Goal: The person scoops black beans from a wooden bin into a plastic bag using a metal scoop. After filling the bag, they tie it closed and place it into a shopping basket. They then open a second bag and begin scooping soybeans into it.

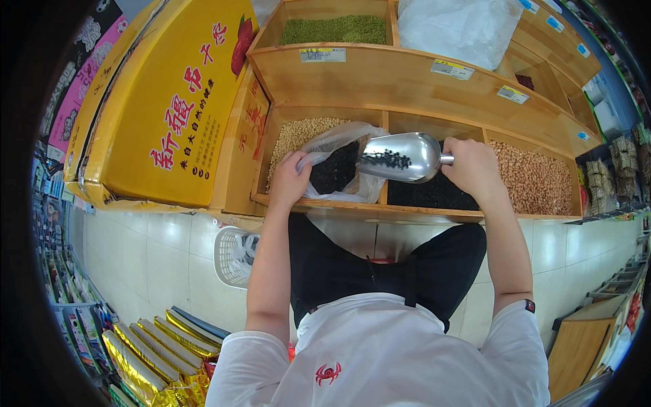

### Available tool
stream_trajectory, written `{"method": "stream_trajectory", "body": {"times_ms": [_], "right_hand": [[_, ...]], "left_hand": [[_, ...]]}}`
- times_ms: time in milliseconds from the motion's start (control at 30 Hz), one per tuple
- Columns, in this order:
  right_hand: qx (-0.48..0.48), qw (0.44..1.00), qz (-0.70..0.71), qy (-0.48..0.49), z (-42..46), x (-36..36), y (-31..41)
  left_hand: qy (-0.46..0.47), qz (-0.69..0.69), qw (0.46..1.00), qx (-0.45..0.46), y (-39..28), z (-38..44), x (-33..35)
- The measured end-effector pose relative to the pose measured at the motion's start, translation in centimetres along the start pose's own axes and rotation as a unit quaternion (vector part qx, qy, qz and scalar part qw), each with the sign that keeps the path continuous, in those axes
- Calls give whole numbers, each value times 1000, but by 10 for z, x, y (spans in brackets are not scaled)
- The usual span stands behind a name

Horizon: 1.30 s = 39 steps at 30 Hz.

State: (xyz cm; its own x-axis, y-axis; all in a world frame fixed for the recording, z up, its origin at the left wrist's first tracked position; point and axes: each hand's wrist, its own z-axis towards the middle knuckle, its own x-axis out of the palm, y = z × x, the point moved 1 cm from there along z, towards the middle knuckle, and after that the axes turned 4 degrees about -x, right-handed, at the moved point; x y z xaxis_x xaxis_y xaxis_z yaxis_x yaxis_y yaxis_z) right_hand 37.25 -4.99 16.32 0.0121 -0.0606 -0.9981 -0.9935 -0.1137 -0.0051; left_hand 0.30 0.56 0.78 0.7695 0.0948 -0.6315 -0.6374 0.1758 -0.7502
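Note:
My left hand (290, 178) grips the rim of a clear plastic bag (321, 133) that rests over the left compartment. Inside the bag lies a heap of black beans (335, 168). My right hand (473, 165) is closed around the handle of a shiny metal scoop (424, 157). The scoop points left, its mouth over the bag's right side, with a small load of black beans in its bowl. Beneath the scoop is the middle compartment of black beans (432, 196). Pale soybeans (297, 135) show behind the bag, and light brown peanuts (534, 178) fill the right compartment.
A wooden bin (325, 89) rises in tiers, with green mung beans (333, 29) and a bundle of plastic bags (452, 28) higher up. A large yellow carton (168, 112) borders it at left. A white basket (229, 259) and gold-wrapped packs (147, 351) stand below left.

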Motion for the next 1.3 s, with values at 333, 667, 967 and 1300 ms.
{"method": "stream_trajectory", "body": {"times_ms": [333,667,967,1300], "right_hand": [[5,999,20,-41,-16,-10,-12],[78,997,-26,-7,-10,41,-92],[57,993,-47,93,11,137,-89],[119,985,64,107,23,183,-84]], "left_hand": [[-1,-10,1000,4,0,0,1],[-5,-4,1000,5,-1,0,1],[1,3,1000,1,0,0,0],[0,3,1000,-8,-2,0,0]]}}
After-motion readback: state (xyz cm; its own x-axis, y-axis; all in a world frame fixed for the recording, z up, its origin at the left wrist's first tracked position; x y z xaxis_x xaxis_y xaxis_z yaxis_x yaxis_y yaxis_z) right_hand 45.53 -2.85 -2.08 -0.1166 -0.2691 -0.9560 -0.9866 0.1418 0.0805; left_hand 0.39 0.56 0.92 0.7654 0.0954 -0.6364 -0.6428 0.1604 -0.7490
